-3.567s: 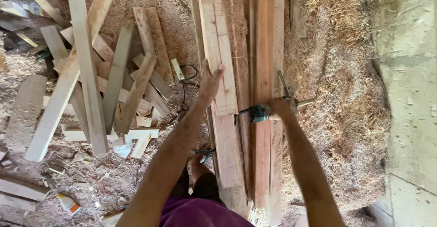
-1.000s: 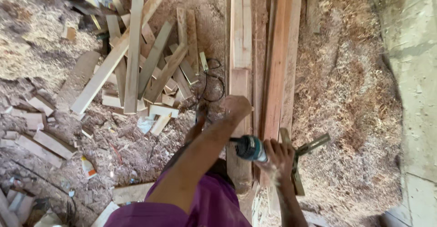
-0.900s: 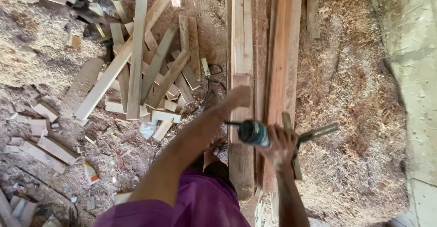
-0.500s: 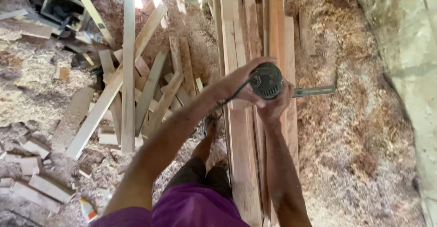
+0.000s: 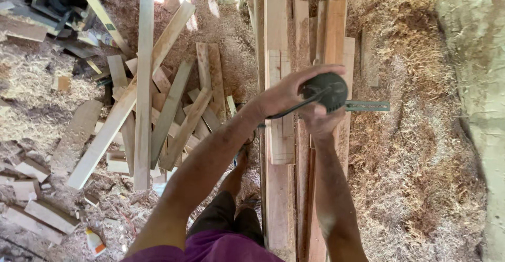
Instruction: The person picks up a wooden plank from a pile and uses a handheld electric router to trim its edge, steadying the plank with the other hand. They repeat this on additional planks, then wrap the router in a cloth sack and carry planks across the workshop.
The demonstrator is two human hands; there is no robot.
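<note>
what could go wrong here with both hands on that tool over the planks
The left hand and right hand both grip the round dark power tool held up over the long planks; its cord runs under the left hand and might snag. Loose offcuts and sawdust lie all around the person's feet, so a slip or trip seems possible. The hands are bare, so splinters from the rough planks are a likely hazard.

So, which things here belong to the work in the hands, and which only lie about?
In the work:
- left hand and right hand, both on the round dark tool
- metal square
- long planks below

Lying about:
- scrap boards in a pile
- offcut blocks
- sawdust
- small bottle
</note>
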